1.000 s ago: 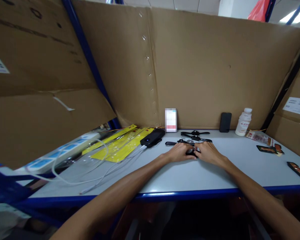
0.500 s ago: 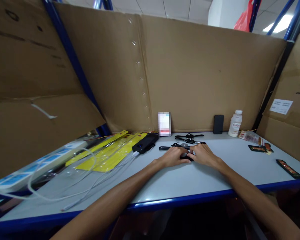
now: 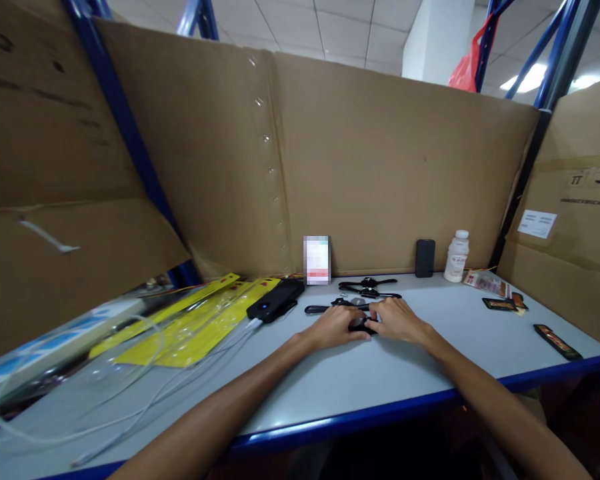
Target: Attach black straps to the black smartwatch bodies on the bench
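Observation:
Low over the grey tabletop, my left hand (image 3: 333, 328) and my right hand (image 3: 399, 321) meet with bent fingers around a small black tool (image 3: 363, 324). It looks like a spokeshave, though the fingers cover most of it. Both hands are closed on it, thumbs towards its middle. Just beyond them lies another black spokeshave (image 3: 316, 309) with a long flat handle, partly behind my hands. Farther back, two more spokeshaves, a nearer one (image 3: 380, 294) and a farther one (image 3: 385, 281), rest side by side. A small round grey part (image 3: 359, 302) is among them.
Yellow blister cards (image 3: 200, 327), a black power bank (image 3: 275, 300) and white cables (image 3: 180, 373) lie left, beside a power strip (image 3: 55, 343). A lit phone (image 3: 317, 260), dark phone (image 3: 425, 259) and bottle (image 3: 457, 256) stand along the cardboard wall (image 3: 355, 167). Snack packets (image 3: 557, 341) lie right.
The view has tilted up and turned slightly to the right, so everything sits lower and farther left. My hands keep the same grip on the black spokeshave.

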Motion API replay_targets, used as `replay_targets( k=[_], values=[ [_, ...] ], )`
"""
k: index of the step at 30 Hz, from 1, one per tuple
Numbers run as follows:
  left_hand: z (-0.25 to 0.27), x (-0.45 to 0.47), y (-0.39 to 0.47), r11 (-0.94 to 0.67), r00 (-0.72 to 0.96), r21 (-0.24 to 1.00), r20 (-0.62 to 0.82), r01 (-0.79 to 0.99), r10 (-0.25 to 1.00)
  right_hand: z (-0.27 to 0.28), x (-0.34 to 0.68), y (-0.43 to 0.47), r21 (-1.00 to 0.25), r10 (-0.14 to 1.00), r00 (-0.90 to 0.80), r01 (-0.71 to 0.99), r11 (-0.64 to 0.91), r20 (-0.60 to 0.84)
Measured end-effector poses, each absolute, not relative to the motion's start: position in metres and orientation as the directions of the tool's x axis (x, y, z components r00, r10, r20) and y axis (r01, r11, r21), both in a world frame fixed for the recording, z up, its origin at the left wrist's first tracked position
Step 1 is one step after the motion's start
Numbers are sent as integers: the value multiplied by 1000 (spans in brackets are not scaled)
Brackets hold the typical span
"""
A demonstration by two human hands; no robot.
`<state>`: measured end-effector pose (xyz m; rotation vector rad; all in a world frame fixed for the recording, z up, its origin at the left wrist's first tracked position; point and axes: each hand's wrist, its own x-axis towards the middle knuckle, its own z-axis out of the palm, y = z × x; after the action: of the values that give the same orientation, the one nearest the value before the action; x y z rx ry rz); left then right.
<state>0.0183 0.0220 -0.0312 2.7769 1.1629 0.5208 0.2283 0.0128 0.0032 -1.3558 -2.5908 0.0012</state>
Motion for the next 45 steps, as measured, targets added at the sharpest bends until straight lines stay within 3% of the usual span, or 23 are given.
replay_targets(
  k=[7, 15, 21, 27, 33, 36, 40, 45],
  values=[
    [-33, 17, 24, -689, 642, 186, 254, 701, 723, 1, 231, 18, -210, 684, -708, 652, 728, 173],
    [-31, 17, 23, -683, 639, 226, 243, 695, 730, 5, 228, 14, -51, 796, -568, 807, 589, 210],
    [-28, 17, 22, -666, 630, 210, 219, 715, 745, 1, 225, 12, -67, 788, -582, 794, 604, 201],
    [-32, 15, 24, -672, 640, 193, 205, 715, 741, 3, 227, 14, -205, 682, -706, 651, 731, 192],
    [-31, 16, 25, -676, 643, 195, 211, 710, 736, 4, 226, 12, -122, 808, -555, 804, 582, 196],
    [-30, 19, 23, -683, 642, 199, 236, 703, 730, 4, 230, 12, -98, 787, -588, 786, 611, 186],
    [-28, 22, 22, -683, 638, 188, 251, 706, 728, 3, 233, 16, -195, 703, -686, 675, 711, 189],
    [-28, 21, 24, -706, 659, 182, 261, 685, 706, 1, 231, 19, -155, 778, -596, 765, 626, 200]
  ],
)
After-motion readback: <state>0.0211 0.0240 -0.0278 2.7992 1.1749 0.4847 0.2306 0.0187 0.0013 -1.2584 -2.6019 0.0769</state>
